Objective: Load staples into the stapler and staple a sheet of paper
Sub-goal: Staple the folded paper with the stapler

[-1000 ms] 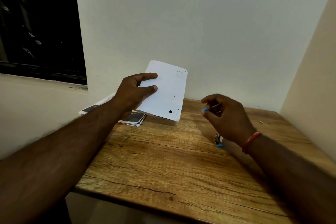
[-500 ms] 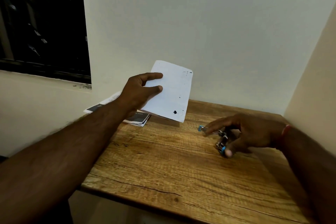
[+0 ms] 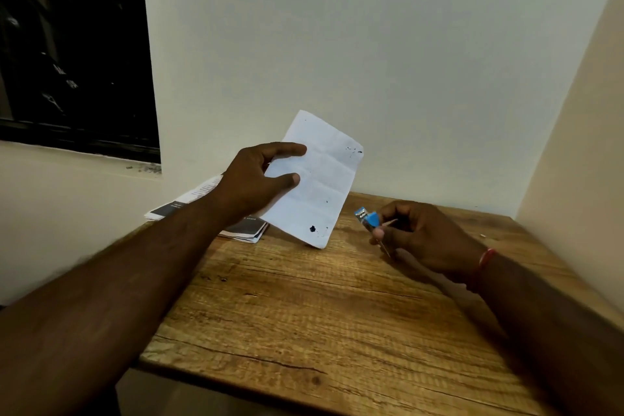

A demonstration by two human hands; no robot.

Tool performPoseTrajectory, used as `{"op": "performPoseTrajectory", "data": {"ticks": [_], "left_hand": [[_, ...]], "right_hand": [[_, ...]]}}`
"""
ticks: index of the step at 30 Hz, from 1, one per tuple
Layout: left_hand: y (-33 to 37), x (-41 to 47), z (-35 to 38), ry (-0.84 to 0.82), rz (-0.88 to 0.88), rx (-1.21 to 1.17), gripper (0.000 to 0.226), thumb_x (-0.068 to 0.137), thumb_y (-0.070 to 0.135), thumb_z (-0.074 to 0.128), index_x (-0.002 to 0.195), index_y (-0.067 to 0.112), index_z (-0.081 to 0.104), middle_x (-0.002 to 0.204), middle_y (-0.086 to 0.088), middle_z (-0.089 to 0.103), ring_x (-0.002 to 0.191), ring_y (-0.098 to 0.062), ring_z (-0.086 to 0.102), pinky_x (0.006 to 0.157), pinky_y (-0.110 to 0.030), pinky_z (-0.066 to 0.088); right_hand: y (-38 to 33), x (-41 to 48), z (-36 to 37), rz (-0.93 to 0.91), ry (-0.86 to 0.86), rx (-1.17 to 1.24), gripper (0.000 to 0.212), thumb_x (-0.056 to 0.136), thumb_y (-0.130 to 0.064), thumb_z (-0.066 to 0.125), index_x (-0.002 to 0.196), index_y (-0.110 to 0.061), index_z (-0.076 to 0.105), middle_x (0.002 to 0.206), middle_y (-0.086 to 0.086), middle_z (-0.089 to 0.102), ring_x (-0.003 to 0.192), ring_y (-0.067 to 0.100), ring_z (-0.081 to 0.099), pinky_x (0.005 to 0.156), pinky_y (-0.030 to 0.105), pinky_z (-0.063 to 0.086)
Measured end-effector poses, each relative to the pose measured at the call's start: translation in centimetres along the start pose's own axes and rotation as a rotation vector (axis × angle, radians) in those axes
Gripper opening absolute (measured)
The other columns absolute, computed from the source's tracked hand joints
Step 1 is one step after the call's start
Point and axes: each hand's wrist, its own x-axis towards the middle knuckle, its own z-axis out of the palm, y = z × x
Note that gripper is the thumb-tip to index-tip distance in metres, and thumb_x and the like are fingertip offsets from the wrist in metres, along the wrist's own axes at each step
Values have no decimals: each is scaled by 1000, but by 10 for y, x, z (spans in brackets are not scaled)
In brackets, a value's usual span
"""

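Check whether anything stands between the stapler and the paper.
Nothing visible does. The right hand holds the stapler just right of the paper, which the left hand holds; only an open gap lies between them.

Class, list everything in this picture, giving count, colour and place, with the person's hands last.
Table: one, brown wood, foreground.
Sheet of paper: one, white with dark spots, held above the table.
Stapler: one, blue and metal, held right of the sheet.
Printed papers: small stack, black and white, table's far left.
Window: one, dark, upper left.
Wristband: one, red, right wrist.
Left hand: one, holds the sheet.
Right hand: one, grips the stapler.
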Motion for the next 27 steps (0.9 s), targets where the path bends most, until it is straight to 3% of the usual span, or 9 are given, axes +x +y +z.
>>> {"op": "performPoseTrajectory", "data": {"ticks": [3, 6, 12, 15, 19, 27], "left_hand": [[6, -2, 3, -57, 63, 0, 50, 95, 7, 89, 135, 37, 81, 135, 13, 81, 118, -11, 81, 96, -31, 67], [10, -3, 7, -93, 91, -54, 52, 95, 6, 89, 136, 36, 81, 137, 12, 80, 121, -14, 80, 98, -34, 67], [11, -6, 9, -117, 113, -57, 51, 94, 5, 90, 136, 33, 81, 137, 11, 80, 119, -13, 80, 96, -31, 67], [11, -6, 10, -138, 131, -18, 52, 94, 7, 90, 137, 35, 80, 136, 13, 80, 118, -10, 79, 93, -23, 65], [10, -7, 11, -223, 110, 7, 55, 95, 15, 92, 140, 42, 78, 140, 18, 77, 121, -8, 78, 97, -27, 66], [10, -9, 17, -291, 100, 5, 55, 94, 19, 94, 139, 46, 78, 140, 22, 76, 123, -5, 77, 93, -22, 64]], "right_hand": [[0, 2, 3, 5, 64, 231, 28, 98, -23, 80, 119, -4, 76, 108, 23, 81, 95, 23, 78, 82, 35, 67], [1, 1, 5, 49, 86, 402, 42, 90, -28, 83, 123, -3, 77, 118, 23, 77, 106, 24, 77, 86, 42, 69], [6, 3, 5, 47, 70, 553, 45, 82, -33, 89, 119, -10, 79, 111, 6, 83, 102, 19, 78, 85, 39, 67], [4, 4, 5, 51, 96, 642, 52, 84, -27, 87, 129, -6, 72, 115, 11, 82, 105, 25, 76, 80, 37, 67], [2, 5, 2, 86, 155, 769, 63, 85, -19, 84, 143, -7, 61, 120, 14, 83, 103, 25, 80, 77, 38, 66], [2, 6, -1, 71, 126, 881, 50, 86, -8, 79, 135, -7, 73, 125, 14, 80, 102, 21, 77, 85, 32, 68]]}}
